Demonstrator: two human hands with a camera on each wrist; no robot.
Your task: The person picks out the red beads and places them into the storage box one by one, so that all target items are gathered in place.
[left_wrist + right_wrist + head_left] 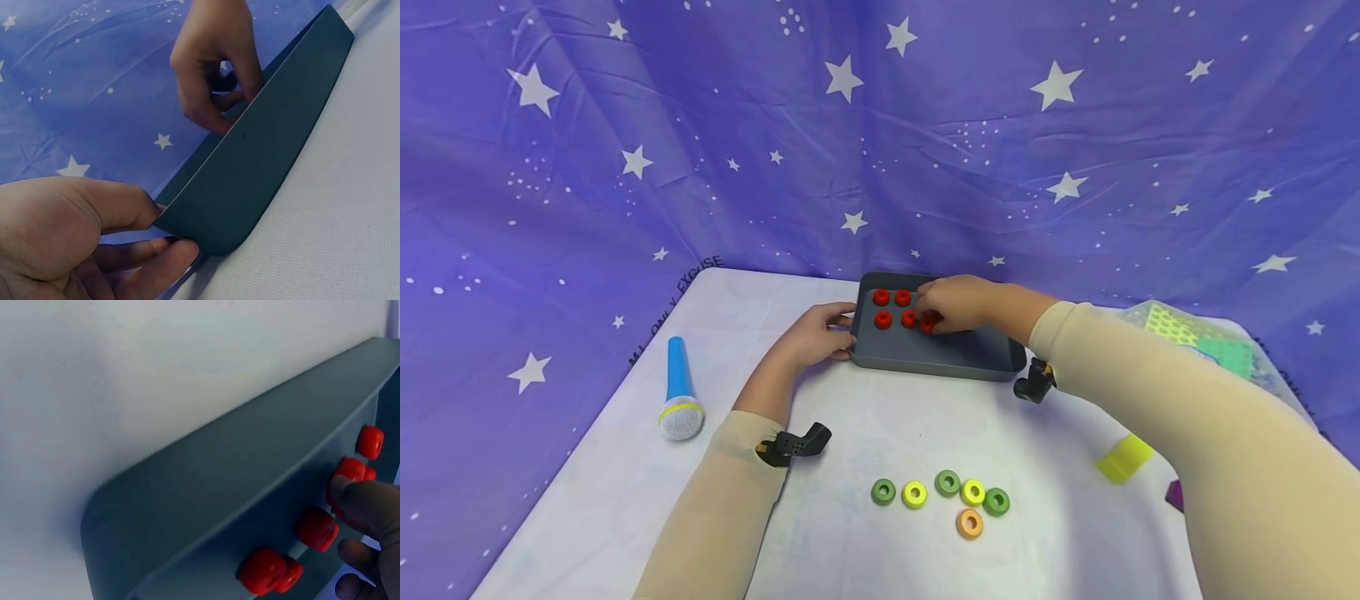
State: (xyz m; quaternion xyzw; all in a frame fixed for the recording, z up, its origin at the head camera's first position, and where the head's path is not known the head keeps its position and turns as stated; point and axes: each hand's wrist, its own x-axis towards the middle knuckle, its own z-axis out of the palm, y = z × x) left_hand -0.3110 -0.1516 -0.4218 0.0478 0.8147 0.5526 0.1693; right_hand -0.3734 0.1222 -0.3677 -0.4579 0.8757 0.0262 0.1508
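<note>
A dark grey baking tray point(936, 364) lies at the far side of the white table, with several red rings point(882, 320) inside it. My left hand point(814, 337) holds the tray's left end, and the left wrist view shows the thumb point(128, 205) at the rim and the fingers against the outer wall. Reaching over the tray, my right hand point(961, 302) pinches a red ring point(350, 469) between thumb and fingers, low inside the tray. Other red rings point(261, 571) lie around that hand, which partly hides them in the head view.
Nearer on the table are green rings point(883, 492), yellow rings point(914, 495) and an orange ring point(970, 524). A blue toy microphone point(678, 371) lies at left. At right are a yellow block point(1124, 458), a purple piece point(1176, 495) and a clear bag point(1157, 315) of coloured pieces.
</note>
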